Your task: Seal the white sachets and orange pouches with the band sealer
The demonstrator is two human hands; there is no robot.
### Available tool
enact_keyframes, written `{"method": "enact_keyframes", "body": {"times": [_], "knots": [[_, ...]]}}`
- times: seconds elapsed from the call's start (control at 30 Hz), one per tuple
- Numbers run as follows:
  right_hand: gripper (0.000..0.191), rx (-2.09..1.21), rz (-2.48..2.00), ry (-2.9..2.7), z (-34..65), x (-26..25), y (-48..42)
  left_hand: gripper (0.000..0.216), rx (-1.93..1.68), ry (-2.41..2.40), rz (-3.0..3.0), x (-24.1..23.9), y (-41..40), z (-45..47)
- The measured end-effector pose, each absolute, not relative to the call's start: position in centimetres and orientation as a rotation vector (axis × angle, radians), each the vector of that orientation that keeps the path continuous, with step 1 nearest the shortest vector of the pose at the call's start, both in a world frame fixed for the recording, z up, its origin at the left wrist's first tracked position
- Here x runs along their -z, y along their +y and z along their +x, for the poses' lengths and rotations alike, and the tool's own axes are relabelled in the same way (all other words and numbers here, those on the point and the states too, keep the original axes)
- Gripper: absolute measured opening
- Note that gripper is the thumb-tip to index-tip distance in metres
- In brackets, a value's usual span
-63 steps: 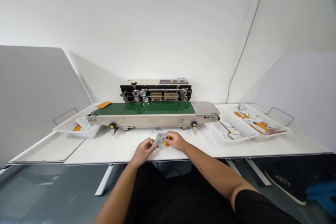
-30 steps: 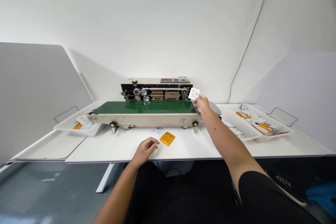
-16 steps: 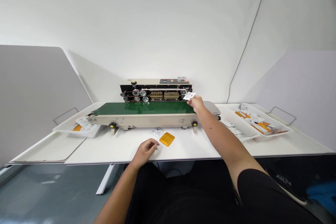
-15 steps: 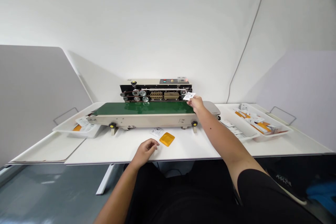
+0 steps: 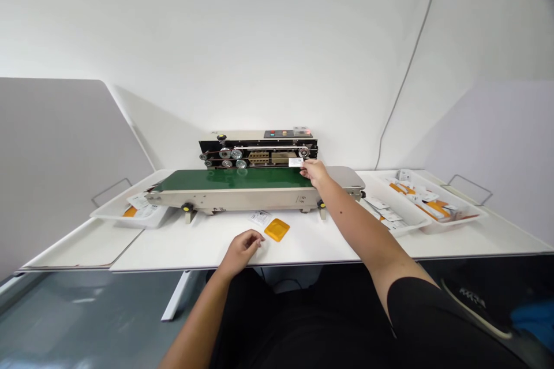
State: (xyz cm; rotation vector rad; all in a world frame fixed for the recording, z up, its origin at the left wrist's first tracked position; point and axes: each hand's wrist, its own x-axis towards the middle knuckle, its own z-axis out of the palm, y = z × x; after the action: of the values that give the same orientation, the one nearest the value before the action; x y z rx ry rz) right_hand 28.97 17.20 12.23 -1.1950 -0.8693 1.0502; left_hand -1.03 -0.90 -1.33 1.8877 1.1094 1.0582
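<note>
My right hand pinches a small white printed packet by its right end. It holds the packet level above the green conveyor belt, against the front of the band sealing machine, left of the right-hand rollers. On the white table my left hand rests with its fingers curled in and nothing visible in them. Just right of its fingertips lies an orange packet, flat. Behind that, partly under the conveyor's edge, is another white printed packet.
White trays stand on both sides: a left tray with white and orange packets, a near right tray with white packets, and a far right tray with mixed packets. A cable runs down the wall.
My right hand has moved left along the machine with the white packet, which now lies flatter and left of the rollers. My left hand stays in place.
</note>
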Motion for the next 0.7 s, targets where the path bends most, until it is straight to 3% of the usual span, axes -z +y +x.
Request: {"method": "enact_keyframes", "body": {"times": [0.23, 0.33, 0.43, 0.57, 0.7], "knots": [[0.035, -0.51, -1.103, -1.252, 26.3, -8.8, 9.3, 0.019, -1.034, 1.128, 1.926, 1.4, -0.9, -0.8], [0.03, -0.543, -0.955, -1.831, 23.9, -4.6, 6.3, 0.018, -1.016, 1.139, 1.953, 1.3, -1.0, -0.6], [0.037, -0.529, -0.839, -2.206, 22.2, -0.2, 5.5, 0.017, -1.002, 1.154, 1.988, 1.2, -1.1, -0.5], [0.052, -0.418, -1.015, -2.321, 21.7, 2.9, 6.5, 0.017, -0.983, 1.164, 2.024, 1.0, -1.1, -0.5], [0.074, -0.411, -1.218, -2.368, 21.4, 2.8, 7.8, 0.017, -0.957, 1.17, 2.048, 1.0, -1.0, -0.4]]}}
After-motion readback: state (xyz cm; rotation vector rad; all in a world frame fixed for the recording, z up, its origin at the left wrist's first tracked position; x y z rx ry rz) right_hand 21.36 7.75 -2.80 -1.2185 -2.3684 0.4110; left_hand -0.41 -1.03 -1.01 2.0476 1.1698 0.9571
